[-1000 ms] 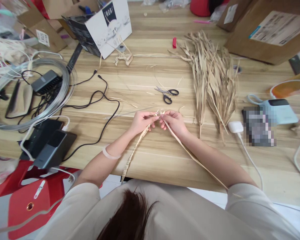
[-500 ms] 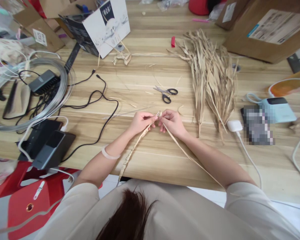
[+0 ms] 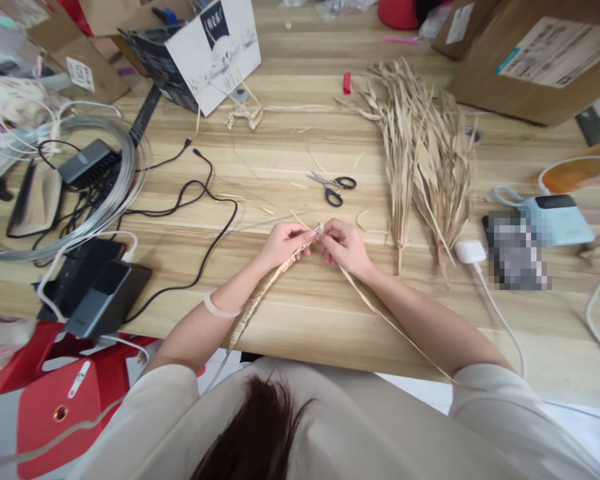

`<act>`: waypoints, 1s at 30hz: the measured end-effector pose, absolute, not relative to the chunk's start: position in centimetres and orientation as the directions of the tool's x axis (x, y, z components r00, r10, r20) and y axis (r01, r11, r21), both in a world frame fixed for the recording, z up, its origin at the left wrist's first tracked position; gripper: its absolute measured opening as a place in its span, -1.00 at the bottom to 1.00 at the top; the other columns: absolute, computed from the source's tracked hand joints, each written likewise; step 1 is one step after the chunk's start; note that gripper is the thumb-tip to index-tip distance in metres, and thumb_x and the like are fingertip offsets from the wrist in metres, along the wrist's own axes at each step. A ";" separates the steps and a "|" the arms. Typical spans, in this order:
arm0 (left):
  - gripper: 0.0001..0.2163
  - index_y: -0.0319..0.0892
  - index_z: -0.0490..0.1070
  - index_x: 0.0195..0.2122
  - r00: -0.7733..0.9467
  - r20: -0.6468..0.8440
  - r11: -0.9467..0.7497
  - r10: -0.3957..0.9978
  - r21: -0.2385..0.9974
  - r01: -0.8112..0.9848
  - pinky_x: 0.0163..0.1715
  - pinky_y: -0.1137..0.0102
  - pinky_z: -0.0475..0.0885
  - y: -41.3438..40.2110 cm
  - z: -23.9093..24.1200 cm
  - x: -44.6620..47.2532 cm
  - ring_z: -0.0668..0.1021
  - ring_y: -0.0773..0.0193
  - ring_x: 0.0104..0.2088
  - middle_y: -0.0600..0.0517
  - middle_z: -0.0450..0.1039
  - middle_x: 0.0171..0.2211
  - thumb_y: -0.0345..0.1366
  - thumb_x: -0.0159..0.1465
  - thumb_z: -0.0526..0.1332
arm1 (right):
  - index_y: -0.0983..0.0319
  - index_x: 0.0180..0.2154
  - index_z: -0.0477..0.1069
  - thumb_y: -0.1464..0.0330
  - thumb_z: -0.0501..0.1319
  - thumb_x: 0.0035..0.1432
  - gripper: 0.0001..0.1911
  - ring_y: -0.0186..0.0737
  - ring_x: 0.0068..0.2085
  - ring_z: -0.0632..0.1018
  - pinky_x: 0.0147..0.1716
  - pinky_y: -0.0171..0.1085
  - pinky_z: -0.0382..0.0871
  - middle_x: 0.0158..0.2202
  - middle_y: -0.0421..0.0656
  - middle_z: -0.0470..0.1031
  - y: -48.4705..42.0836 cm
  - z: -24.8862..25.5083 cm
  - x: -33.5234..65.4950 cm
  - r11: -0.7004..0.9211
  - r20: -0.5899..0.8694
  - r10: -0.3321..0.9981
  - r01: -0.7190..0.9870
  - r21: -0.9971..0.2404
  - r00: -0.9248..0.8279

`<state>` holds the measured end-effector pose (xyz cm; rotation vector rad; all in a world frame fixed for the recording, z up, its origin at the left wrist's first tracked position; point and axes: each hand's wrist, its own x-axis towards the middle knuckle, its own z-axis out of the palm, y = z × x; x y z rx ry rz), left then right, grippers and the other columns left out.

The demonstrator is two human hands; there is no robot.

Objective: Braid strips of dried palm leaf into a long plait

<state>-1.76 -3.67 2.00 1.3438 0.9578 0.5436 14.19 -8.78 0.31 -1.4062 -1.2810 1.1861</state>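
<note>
My left hand (image 3: 283, 243) pinches the top end of a plaited straw braid (image 3: 260, 299) that trails back over the table edge toward my lap. My right hand (image 3: 346, 245) is closed on a loose flat straw strip (image 3: 380, 312) right beside the braid's tip; the strip runs down along my right forearm. The two hands almost touch, over the light wooden table (image 3: 300, 320). Black-handled scissors (image 3: 334, 187) lie a little beyond my hands.
A bundle of dried straw leaves (image 3: 423, 157) lies to the right. Coiled clear tubing (image 3: 55, 180), black cables (image 3: 200, 200) and dark power banks (image 3: 100, 293) fill the left. A white charger (image 3: 470, 252), a blue device (image 3: 555, 220), cardboard boxes (image 3: 535, 60) and a red stool (image 3: 55, 400) surround the table.
The braid's hanging tail has swung slightly left. My hands stay together at the braid's tip with small finger movements. The view shifted a little.
</note>
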 end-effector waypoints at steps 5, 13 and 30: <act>-0.69 -0.34 0.48 -0.40 0.540 -0.258 0.193 0.801 0.965 0.175 -0.71 0.57 0.31 -3.6 2.0 -1.8 0.44 0.46 -0.63 -0.01 0.47 -0.56 -0.12 0.08 0.32 | 0.20 -0.43 0.23 0.35 0.10 0.06 -0.94 -0.39 -0.71 0.42 -0.81 -0.46 0.17 -0.61 -0.29 0.40 -8.8 0.4 14.2 -0.090 -0.091 0.996 0.171 -0.981 0.001; -0.52 -0.35 0.39 -0.03 0.522 -0.342 0.297 0.781 0.940 0.171 -0.68 0.56 0.33 -3.6 2.0 -1.6 0.51 0.40 -0.57 -0.01 0.53 -0.47 -0.33 0.01 0.37 | 0.20 -0.44 0.22 0.37 0.08 0.07 -0.93 -0.40 -0.72 0.40 -0.78 -0.45 0.17 -0.64 -0.31 0.36 -8.6 0.6 14.7 -0.059 -0.079 0.995 0.256 -0.965 -0.066; -0.61 -0.25 0.35 -0.09 0.604 -0.234 0.183 0.762 0.972 0.145 -0.71 0.63 0.26 -3.3 1.9 -2.0 0.44 0.48 -0.63 0.12 0.41 -0.59 -0.27 0.07 0.34 | 0.21 -0.26 0.29 0.17 0.17 0.12 -0.74 -0.45 -0.75 0.35 -0.79 -0.48 0.14 -0.64 -0.33 0.40 -8.6 0.5 14.7 -0.064 -0.072 0.996 0.149 -0.987 -0.044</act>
